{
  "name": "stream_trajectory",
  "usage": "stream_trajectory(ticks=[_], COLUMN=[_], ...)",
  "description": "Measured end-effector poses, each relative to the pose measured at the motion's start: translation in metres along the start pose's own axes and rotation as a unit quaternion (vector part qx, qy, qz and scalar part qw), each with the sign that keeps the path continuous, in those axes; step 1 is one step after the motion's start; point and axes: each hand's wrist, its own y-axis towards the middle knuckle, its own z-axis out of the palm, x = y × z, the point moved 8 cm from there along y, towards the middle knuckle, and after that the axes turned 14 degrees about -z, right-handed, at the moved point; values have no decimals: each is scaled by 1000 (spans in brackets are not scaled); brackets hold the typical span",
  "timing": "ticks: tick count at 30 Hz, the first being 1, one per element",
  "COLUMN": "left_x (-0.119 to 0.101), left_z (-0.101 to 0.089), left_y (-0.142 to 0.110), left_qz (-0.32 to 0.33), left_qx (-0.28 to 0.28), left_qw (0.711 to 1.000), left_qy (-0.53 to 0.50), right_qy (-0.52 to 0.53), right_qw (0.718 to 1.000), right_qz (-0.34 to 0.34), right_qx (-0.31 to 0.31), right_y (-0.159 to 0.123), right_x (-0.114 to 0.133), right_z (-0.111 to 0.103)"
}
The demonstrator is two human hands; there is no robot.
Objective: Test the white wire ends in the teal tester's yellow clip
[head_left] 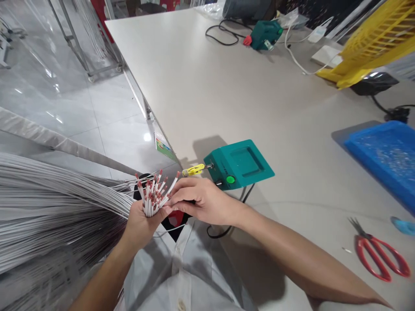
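Observation:
My left hand (141, 226) is wrapped round a bundle of white wires (151, 207), whose stripped copper ends point up and fan out. My right hand (202, 201) is at the bundle's right side, thumb and fingers pinched on one white wire (171, 188) that leans outward. The exact grip is partly hidden behind the fingers. Just beyond my right hand, at the table's edge, sits a green device (240, 166) with a round green button and a shallow square recess. A yellow piece (193, 169) sticks out from its left side on a metal shaft.
Long white wires (58, 198) hang over a padded rail (65, 140) on the left. Red-handled scissors (378, 252) and a blue tray (385, 155) lie on the table (194, 86) at right. Farther back are a second green device (266, 34) and a yellow fan-like grille (372, 43).

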Motion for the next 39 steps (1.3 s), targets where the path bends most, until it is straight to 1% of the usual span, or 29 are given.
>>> stream_trajectory(ticks=[1, 2, 3, 5, 6, 8, 10, 12, 13, 14, 15, 16, 17, 19, 21, 22, 24, 26, 28, 30, 32, 34, 36, 38, 39], left_x=[0, 1, 1, 1, 1, 2, 4, 8, 10, 11, 13, 15, 17, 18, 19, 19, 18, 18, 18, 19, 20, 21, 19, 15, 14], left_z=[0, 0, -1, -2, -3, -4, -4, -3, -1, 0, 1, 2, 3, 3, 3, 4, 4, 4, 5, 5, 6, 7, 8, 8, 7], left_y=[0, -1, -1, -1, -1, 0, 0, 1, 1, 1, 2, 2, 2, 2, 2, 3, 3, 2, 2, 1, 0, -1, -2, -2, -2], left_qz=[1, 2, 3, 6, 6, -3, -19, -28, -30, -29, -27, -25, -22, -16, -13, -12, -12, -13, -13, -13, -20, -30, -26, -14, -12], left_qx=[15, 27, 34, 40, 40, 32, 16, 2, 1, 1, 1, -1, -6, -19, -26, -28, -28, -29, -32, -38, -51, -58, -61, -65, -70], left_qw=[1000, 999, 999, 995, 991, 981, 972, 964, 962, 960, 959, 959, 961, 967, 976, 980, 988, 994, 997, 998, 997, 997, 996, 996, 996], left_qy=[-6, -18, -38, -96, -129, -191, -235, -265, -273, -279, -282, -281, -276, -254, -218, -197, -149, -101, -65, -50, -47, -51, -58, -60, -61], right_qy=[31, 67, 108, 203, 253, 347, 408, 454, 477, 493, 499, 488, 457, 348, 220, 164, 70, -27, -149, -268, -346, -384, -403, -400, -385], right_qw=[999, 998, 994, 974, 955, 903, 852, 804, 783, 769, 764, 771, 790, 845, 895, 915, 946, 965, 967, 949, 928, 912, 904, 906, 914], right_qz=[-2, -1, 6, 33, 51, 92, 135, 171, 184, 192, 196, 194, 186, 166, 141, 127, 95, 50, -1, -54, -101, -132, -140, -132, -122], right_qx=[7, -1, -21, -99, -146, -237, -300, -343, -354, -359, -360, -360, -364, -372, -361, -346, -302, -256, -206, -154, -99, -48, -1, 38, 49], right_y=[1, 3, 4, 6, 6, 4, 1, -3, -4, -5, -6, -7, -8, -12, -15, -15, -15, -14, -12, -10, -8, -6, -7, -10, -13], right_x=[1, 1, 0, -6, -10, -19, -27, -34, -36, -37, -38, -38, -39, -38, -35, -32, -26, -18, -7, 3, 9, 12, 12, 11, 9], right_z=[1, 1, 1, 3, 6, 15, 30, 44, 51, 56, 58, 57, 53, 38, 24, 18, 13, 11, 11, 12, 15, 17, 18, 20, 20])
